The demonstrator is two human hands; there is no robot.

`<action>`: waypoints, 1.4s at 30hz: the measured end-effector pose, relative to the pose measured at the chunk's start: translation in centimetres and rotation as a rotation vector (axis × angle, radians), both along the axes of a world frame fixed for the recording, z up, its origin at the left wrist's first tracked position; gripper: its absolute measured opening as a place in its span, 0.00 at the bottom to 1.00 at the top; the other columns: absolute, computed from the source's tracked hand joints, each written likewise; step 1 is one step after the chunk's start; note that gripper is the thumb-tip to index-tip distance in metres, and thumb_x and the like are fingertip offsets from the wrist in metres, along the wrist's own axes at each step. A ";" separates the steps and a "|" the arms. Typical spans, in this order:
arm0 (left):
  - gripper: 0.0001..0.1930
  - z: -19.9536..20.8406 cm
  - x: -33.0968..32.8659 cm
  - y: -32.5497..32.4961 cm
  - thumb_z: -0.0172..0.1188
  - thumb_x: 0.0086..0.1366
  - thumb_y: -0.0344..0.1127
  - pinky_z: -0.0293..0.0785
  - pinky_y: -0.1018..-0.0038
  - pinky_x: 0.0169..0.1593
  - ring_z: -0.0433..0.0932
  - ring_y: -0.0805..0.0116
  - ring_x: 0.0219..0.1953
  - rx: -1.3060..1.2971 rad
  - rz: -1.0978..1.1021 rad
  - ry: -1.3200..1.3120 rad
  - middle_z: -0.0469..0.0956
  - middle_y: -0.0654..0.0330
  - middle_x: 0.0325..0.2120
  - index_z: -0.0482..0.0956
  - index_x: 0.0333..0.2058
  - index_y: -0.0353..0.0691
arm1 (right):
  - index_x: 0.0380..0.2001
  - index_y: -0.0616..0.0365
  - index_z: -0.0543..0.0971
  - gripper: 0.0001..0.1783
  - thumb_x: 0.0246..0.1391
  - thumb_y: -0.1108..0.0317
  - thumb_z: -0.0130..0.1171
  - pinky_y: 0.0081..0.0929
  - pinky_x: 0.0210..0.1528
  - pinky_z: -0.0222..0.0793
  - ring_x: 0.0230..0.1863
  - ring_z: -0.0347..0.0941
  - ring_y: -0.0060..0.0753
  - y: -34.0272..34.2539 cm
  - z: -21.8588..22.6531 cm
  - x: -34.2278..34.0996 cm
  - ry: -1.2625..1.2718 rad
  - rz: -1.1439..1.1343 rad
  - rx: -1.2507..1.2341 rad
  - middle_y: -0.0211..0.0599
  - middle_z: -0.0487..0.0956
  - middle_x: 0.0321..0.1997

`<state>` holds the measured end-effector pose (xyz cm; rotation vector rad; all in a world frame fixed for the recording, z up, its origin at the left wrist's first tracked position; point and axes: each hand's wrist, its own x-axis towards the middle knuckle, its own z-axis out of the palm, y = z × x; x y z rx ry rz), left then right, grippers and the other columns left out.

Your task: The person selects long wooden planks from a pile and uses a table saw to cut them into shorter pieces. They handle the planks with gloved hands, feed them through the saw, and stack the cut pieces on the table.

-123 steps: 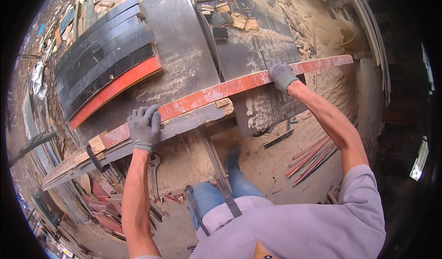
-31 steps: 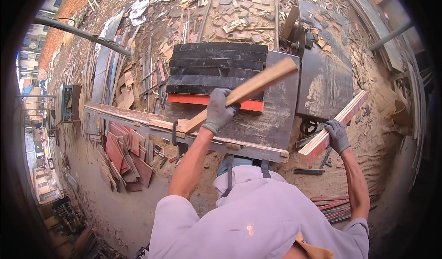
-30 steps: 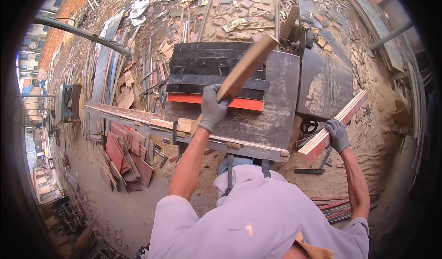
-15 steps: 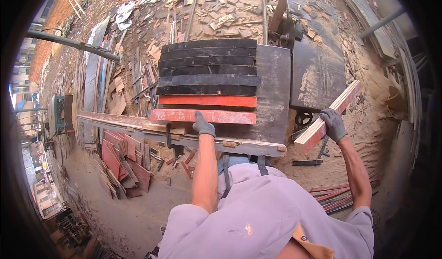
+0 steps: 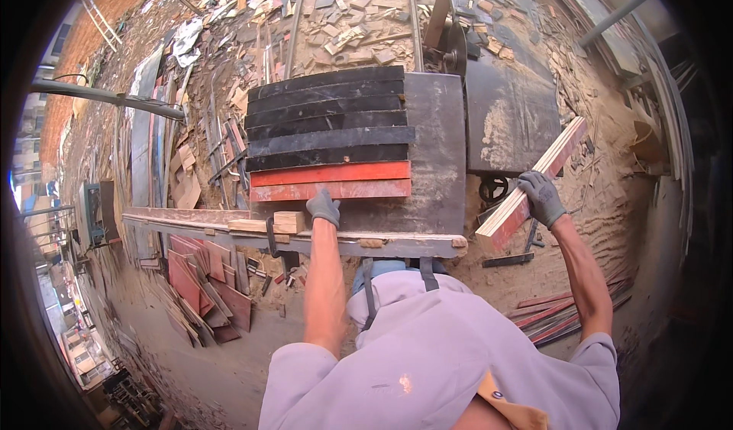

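Observation:
My left hand (image 5: 324, 207), in a grey glove, is closed at the near edge of a scuffed red plywood strip (image 5: 366, 189), its thumb over the edge. This strip lies flush against a brighter red strip (image 5: 336, 172). Beyond them, several black-faced strips (image 5: 328, 136) lie side by side on the dark metal saw table (image 5: 435, 147). Off to the right, my gloved right hand (image 5: 541, 198) is wrapped round a bundle of plywood strips (image 5: 504, 229) with red faces and pale layered edges. That bundle is held at a slant, clear of the table.
A long wooden fence (image 5: 397, 245) runs along the table's near edge, with small wood blocks (image 5: 289, 221) and a dark metal clamp (image 5: 270, 235) on it. A saw blade (image 5: 456, 48) stands at the far right. A handwheel (image 5: 493, 189) sits below. Offcuts (image 5: 363, 21) litter the ground.
My left hand has pushed the nearer red strip away from me, closing the gap to the brighter red one. My right hand still holds its bundle. The whole view has shifted slightly.

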<state>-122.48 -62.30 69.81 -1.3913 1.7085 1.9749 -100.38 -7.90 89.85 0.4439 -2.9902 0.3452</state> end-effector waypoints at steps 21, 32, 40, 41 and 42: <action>0.20 10.8 1.9 4.8 0.61 0.59 0.30 0.77 0.54 0.53 0.77 0.48 0.53 -1.212 -1.024 0.248 0.76 0.51 0.48 0.82 0.51 0.51 | 0.44 0.58 0.76 0.18 0.46 0.75 0.61 0.45 0.62 0.70 0.55 0.75 0.51 0.1 0.1 -0.3 -0.026 -0.014 0.014 0.42 0.78 0.50; 0.22 13.9 -3.1 6.7 0.63 0.58 0.31 0.78 0.57 0.54 0.76 0.49 0.55 -1.277 -1.147 0.237 0.75 0.52 0.50 0.82 0.53 0.50 | 0.44 0.57 0.77 0.19 0.45 0.77 0.61 0.45 0.62 0.70 0.56 0.75 0.51 0.2 0.2 -0.2 -0.006 -0.018 0.012 0.44 0.78 0.51; 0.22 15.2 -6.6 7.8 0.67 0.59 0.34 0.79 0.57 0.56 0.77 0.48 0.57 -1.257 -1.176 0.218 0.75 0.52 0.53 0.81 0.54 0.53 | 0.45 0.57 0.78 0.19 0.45 0.75 0.63 0.46 0.62 0.70 0.57 0.75 0.51 0.0 0.2 -0.3 -0.023 -0.024 -0.005 0.44 0.78 0.50; 0.22 15.4 -7.1 8.1 0.68 0.59 0.35 0.79 0.57 0.56 0.76 0.48 0.57 -1.231 -1.209 0.178 0.75 0.52 0.53 0.81 0.54 0.53 | 0.45 0.57 0.78 0.19 0.45 0.75 0.63 0.46 0.62 0.70 0.57 0.75 0.51 0.0 0.2 -0.4 -0.022 -0.026 0.004 0.44 0.78 0.50; 0.23 15.7 -7.7 8.4 0.68 0.58 0.35 0.78 0.55 0.57 0.76 0.48 0.57 -1.280 -1.248 0.142 0.74 0.52 0.53 0.80 0.54 0.53 | 0.45 0.57 0.78 0.19 0.45 0.75 0.63 0.46 0.63 0.70 0.57 0.75 0.51 -0.1 0.3 -0.4 -0.021 -0.029 0.012 0.44 0.78 0.50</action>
